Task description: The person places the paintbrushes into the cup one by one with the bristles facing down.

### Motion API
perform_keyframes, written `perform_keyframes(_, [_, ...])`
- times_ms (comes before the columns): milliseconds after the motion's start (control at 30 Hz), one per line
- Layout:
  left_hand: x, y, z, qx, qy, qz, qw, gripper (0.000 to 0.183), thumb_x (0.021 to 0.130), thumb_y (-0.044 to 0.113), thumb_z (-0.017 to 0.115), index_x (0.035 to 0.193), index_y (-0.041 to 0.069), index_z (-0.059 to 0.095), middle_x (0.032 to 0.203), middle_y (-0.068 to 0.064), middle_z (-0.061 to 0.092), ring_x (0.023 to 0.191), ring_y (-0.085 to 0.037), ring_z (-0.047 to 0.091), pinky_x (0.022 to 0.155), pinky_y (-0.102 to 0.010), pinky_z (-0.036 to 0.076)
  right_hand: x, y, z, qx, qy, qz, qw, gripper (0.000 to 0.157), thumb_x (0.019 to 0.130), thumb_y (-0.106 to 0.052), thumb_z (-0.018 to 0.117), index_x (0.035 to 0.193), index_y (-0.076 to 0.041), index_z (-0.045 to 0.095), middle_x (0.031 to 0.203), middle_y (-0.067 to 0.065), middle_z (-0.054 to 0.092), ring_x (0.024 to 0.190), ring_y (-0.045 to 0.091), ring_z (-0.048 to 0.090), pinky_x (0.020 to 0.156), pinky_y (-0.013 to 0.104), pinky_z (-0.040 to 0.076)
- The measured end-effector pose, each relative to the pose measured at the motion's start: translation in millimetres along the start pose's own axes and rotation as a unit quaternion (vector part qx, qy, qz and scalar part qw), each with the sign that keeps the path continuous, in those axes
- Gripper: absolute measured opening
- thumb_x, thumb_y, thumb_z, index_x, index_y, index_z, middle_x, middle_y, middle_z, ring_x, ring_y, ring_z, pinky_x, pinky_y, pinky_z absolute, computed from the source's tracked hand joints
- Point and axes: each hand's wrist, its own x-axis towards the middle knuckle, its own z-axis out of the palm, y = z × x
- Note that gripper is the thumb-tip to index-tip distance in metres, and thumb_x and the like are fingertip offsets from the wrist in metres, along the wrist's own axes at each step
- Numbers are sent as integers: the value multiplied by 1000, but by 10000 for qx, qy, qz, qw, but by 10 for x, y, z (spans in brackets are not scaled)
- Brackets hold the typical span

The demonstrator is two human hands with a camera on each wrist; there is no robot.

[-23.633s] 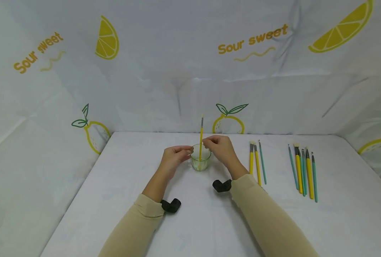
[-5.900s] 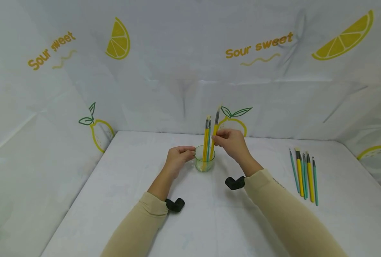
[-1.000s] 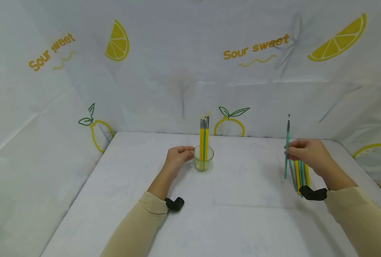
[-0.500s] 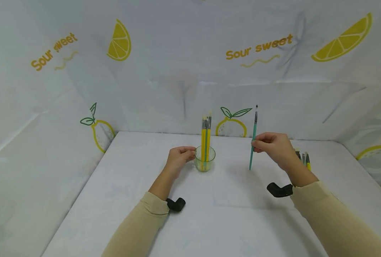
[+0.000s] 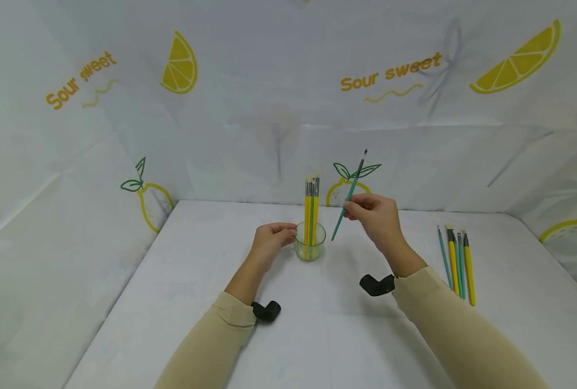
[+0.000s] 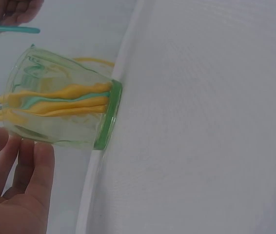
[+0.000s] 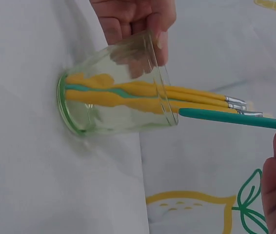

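A clear green-tinted glass stands upright on the white table, with several yellow paintbrushes and a teal one in it, bristles up. At its left side my left hand grips the rim between thumb and fingers; the left wrist view shows its fingertips against the outer wall. My right hand, to the right of the glass, pinches a teal paintbrush by the handle. This brush leans, dark bristles up to the right. In the right wrist view its handle end overlaps the glass rim.
On the right of the table several more paintbrushes, yellow and teal, lie side by side with bristles toward the back. A white cloth wall with lemon prints rises behind the table.
My right hand has carried the teal paintbrush leftward from the right-hand group to beside the glass, tilting it. Earlier, the glass held one brush; now it holds several. The left hand stays at the rim.
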Motion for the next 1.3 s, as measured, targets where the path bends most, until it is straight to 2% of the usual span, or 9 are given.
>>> perform_keyframes(167, [-4, -4, 3, -39, 21, 21, 10000, 21, 91, 5, 65, 108, -4, 72, 109, -12, 70, 97, -24, 71, 88, -30, 59, 55, 4, 158, 86, 168, -95, 9998, 29, 92, -19, 68, 110, 3, 69, 94, 8, 71, 77, 11, 68, 74, 20, 60])
perform_keyframes(333, [2, -15, 0, -37, 26, 35, 10000, 20, 90, 6, 66, 107, -3, 73, 109, -12, 70, 95, -22, 71, 88, -30, 59, 96, 73, 282, -234, 97, -80, 9996, 29, 93, -23, 67, 111, -1, 70, 101, 13, 71, 82, 13, 69, 76, 20, 59])
perform_keyframes(467, [8, -26, -5, -35, -17, 25, 10000, 21, 91, 6, 66, 109, -3, 72, 111, -12, 70, 99, -24, 70, 88, -29, 59, 97, 162, 355, -462, -39, 58, 9989, 27, 93, -25, 67, 109, -4, 70, 103, 11, 71, 86, 17, 69, 78, 22, 59])
perform_keyframes(633, [9, -25, -11, -41, -75, 67, 9999, 23, 91, 6, 65, 111, -5, 71, 113, -13, 69, 106, -30, 68, 89, -29, 59, 100, 260, 415, -576, -172, 205, 9980, 26, 93, -26, 67, 107, -5, 71, 100, 11, 72, 88, 20, 69, 83, 31, 60])
perform_keyframes(867, [-1, -15, -4, -64, -32, 61, 10000, 20, 90, 5, 66, 107, -4, 72, 112, -13, 69, 99, -23, 70, 88, -29, 59, 102, 325, 470, -718, -307, 615, 9950, 28, 92, -31, 67, 105, -6, 71, 97, 11, 72, 87, 23, 65, 81, 35, 57])
perform_keyframes(1000, [-3, -13, -6, -74, -53, 58, 9999, 22, 90, 5, 66, 109, -5, 71, 112, -14, 69, 99, -23, 70, 89, -30, 59, 109, 338, 487, -858, -475, 856, 9915, 28, 92, -32, 66, 105, -7, 70, 98, 10, 71, 90, 25, 63, 78, 32, 55])
perform_keyframes(1300, [-1, -13, -8, -12, -79, 118, 9999, 25, 91, 6, 64, 112, -7, 70, 115, -15, 68, 96, -19, 70, 89, -30, 59, 133, 401, 530, -895, -736, 1075, 9874, 31, 91, -33, 65, 107, -7, 71, 100, 9, 71, 89, 22, 61, 82, 34, 56])
